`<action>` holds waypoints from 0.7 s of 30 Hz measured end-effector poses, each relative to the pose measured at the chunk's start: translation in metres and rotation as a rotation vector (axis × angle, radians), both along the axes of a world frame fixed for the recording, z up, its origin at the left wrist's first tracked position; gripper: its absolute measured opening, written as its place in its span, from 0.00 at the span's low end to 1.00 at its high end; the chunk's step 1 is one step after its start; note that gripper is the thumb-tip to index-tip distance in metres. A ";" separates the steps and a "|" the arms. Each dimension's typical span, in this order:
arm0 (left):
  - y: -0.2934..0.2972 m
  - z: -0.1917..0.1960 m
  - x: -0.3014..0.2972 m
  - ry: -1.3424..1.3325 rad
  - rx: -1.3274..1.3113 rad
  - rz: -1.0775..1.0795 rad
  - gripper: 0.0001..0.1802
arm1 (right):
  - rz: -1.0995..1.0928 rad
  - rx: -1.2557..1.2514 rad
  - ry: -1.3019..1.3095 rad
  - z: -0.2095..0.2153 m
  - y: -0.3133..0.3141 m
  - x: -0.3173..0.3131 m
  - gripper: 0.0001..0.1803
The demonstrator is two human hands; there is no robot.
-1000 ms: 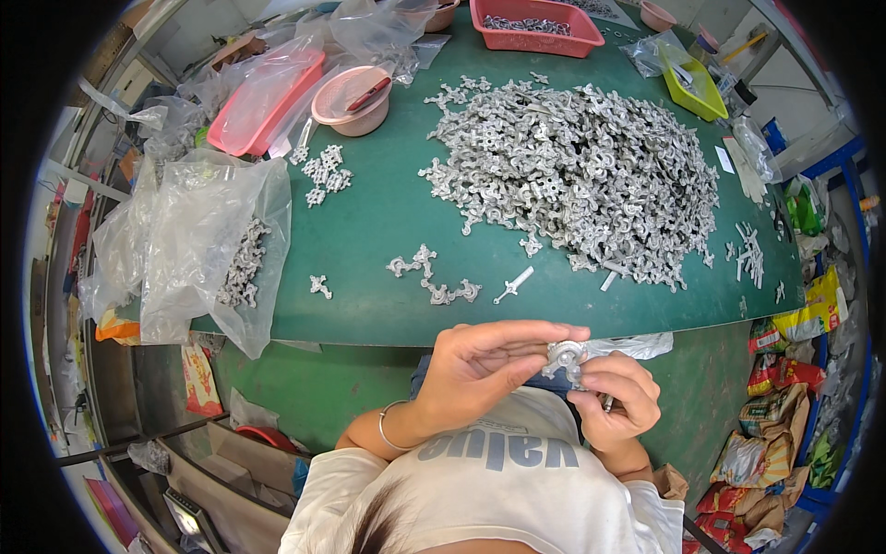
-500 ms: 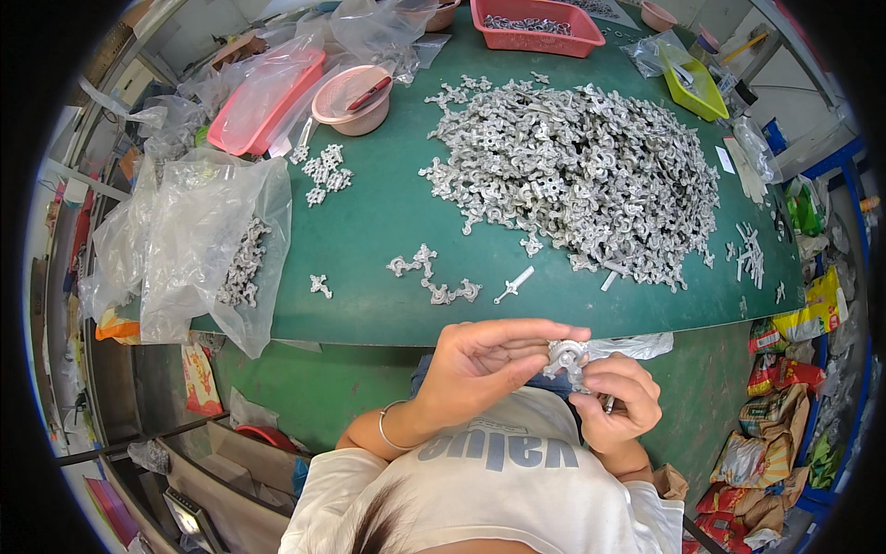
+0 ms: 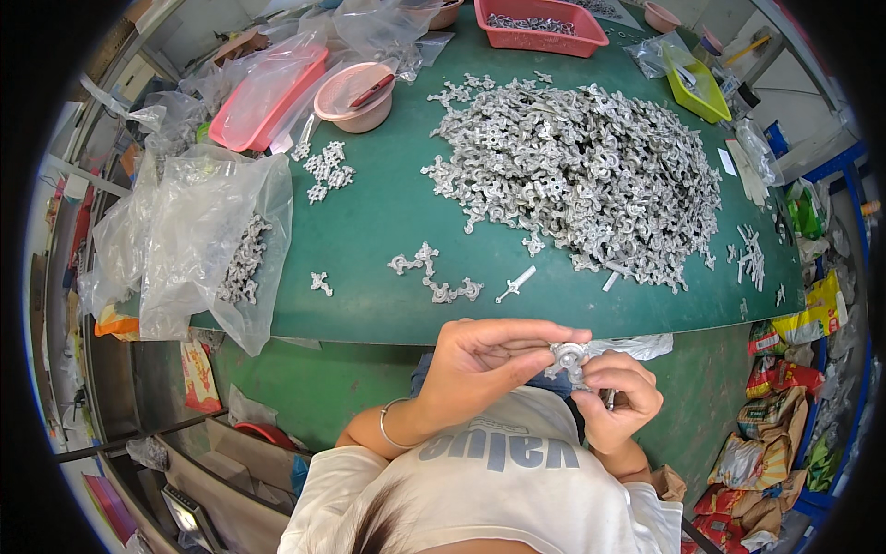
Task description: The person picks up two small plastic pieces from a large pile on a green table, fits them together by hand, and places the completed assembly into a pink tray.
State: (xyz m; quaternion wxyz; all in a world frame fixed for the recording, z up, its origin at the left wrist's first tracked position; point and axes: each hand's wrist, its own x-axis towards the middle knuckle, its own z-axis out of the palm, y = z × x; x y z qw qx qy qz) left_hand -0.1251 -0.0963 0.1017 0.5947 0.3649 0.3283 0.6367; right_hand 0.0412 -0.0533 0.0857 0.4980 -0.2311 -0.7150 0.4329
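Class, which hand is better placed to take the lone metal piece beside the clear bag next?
Probably the left hand: it is nearer the lone piece than the right hand. Both hold a silver part.

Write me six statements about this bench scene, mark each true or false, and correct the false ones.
1. The left hand and right hand both hold a small grey metal piece. True.
2. The large heap of metal pieces lies left of the round pink bowl. False: the heap lies to the bowl's right.
3. A yellow-green tray stands toward the table's far right. True.
4. A bangle circles the right wrist. False: it is on the left wrist.
5. The sword-shaped piece lies on top of the heap. False: it lies directly on the green tabletop.
6. A reddish-pink tray beyond the heap contains small metal parts. True.
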 end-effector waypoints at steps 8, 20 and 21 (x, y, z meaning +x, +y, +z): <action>0.000 -0.001 0.000 -0.001 -0.005 0.011 0.11 | 0.008 -0.070 0.010 -0.002 -0.001 0.000 0.12; 0.004 -0.009 0.001 -0.047 -0.178 0.017 0.11 | -0.023 -0.232 0.104 -0.014 -0.003 -0.006 0.13; 0.004 -0.010 0.000 -0.073 -0.209 0.019 0.12 | -0.044 -0.369 0.141 -0.013 -0.006 -0.008 0.14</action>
